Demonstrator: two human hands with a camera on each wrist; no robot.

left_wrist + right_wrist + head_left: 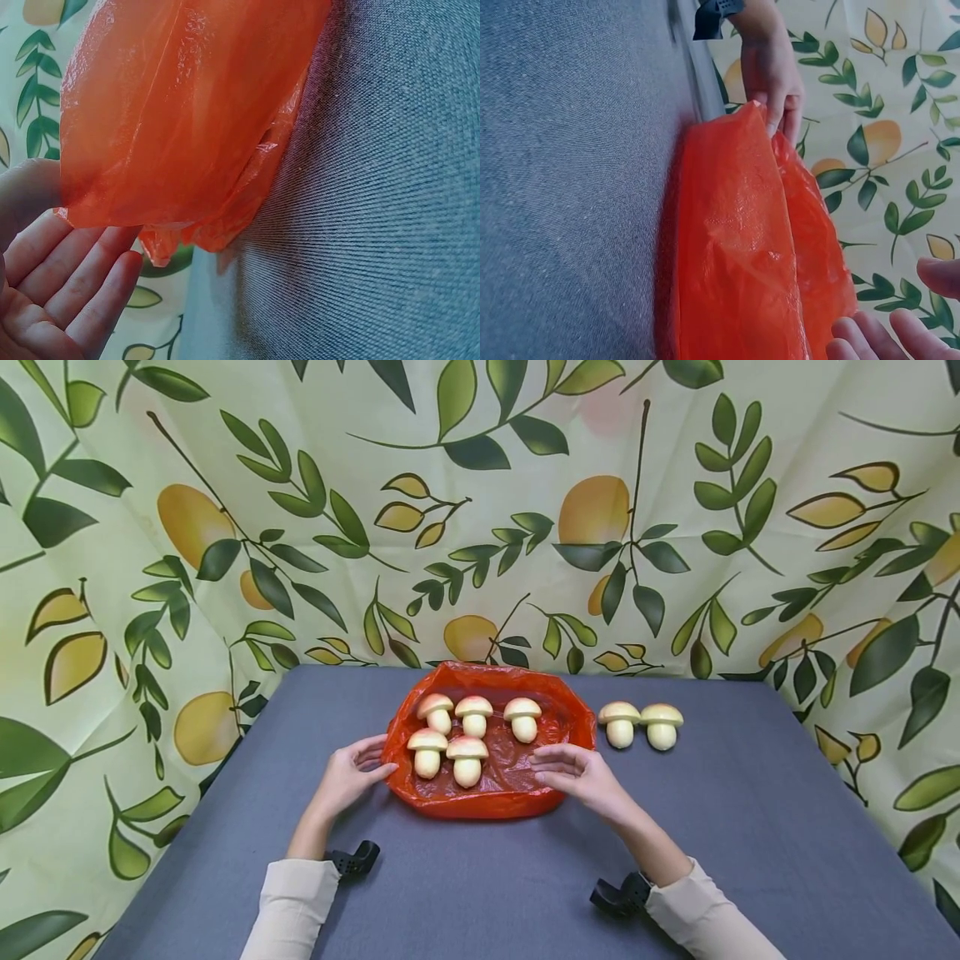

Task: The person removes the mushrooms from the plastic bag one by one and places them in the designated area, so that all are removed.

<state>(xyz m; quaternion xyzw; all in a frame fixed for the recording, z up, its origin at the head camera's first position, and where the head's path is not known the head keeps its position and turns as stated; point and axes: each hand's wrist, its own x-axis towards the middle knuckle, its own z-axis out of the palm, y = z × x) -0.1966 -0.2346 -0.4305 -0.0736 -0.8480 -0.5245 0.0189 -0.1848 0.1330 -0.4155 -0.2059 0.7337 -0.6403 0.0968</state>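
Note:
A red plastic bag (480, 806) lies wide-mouthed on the table, its rim folded up around several toy mushrooms (467, 760) with pale stems and yellowish caps. At the bag's left side, my left hand (352, 777) pinches the rim between thumb and fingers; the left wrist view shows the bag's edge (135, 172) passing between them. My right hand (573, 772) hovers over the bag's right part, fingers loosely extended and thumb apart, holding nothing. Its fingertips (855, 337) are close to the rim in the right wrist view; whether they touch it I cannot tell.
Two more toy mushrooms (619, 725) lie side by side on the table just right of the bag. A grey-blue cloth (480, 893) covers the table. Leaf-and-fruit patterned fabric (480, 527) hangs behind and at both sides. Each wrist bears a black camera mount (622, 895).

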